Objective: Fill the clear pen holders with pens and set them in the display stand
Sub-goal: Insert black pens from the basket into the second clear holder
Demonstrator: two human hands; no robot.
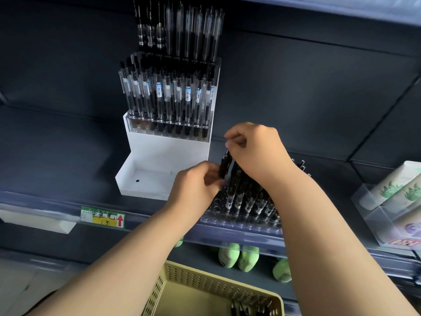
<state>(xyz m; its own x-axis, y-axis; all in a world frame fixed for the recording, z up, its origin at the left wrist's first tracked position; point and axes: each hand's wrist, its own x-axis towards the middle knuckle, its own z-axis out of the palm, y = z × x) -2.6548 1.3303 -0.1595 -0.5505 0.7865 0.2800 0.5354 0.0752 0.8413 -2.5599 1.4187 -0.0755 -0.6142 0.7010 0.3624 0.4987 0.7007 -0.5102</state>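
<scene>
Nearest: yellow perforated basket [214, 290], a few loose pens [250, 309] in its corner.

Above it, both hands work 1 black pen [225, 164]. Right hand [252, 147] pinches the top end. Left hand [196, 185] has its fingers curled at the barrel and seems to steady it.

The pen hangs over the clear pen holder [239, 221] on the shelf's front edge. Its right side is packed with dark pens, while holes on the left are still open.

Handling, judged: pen light, stiff, smooth plastic, best taken high on the barrel. A loaded holder is likely top-heavy and slick, so grip it low by both ends and keep it level.

Price tag [102, 217] on the shelf rail: handwritten characters, apparently "中性笔", then "1.5", with a red up arrow.

Farther back: white display stand [159, 156], bottom tray bare, upper tiers full. Blue barcode stickers on those pens are too small to read.
</scene>
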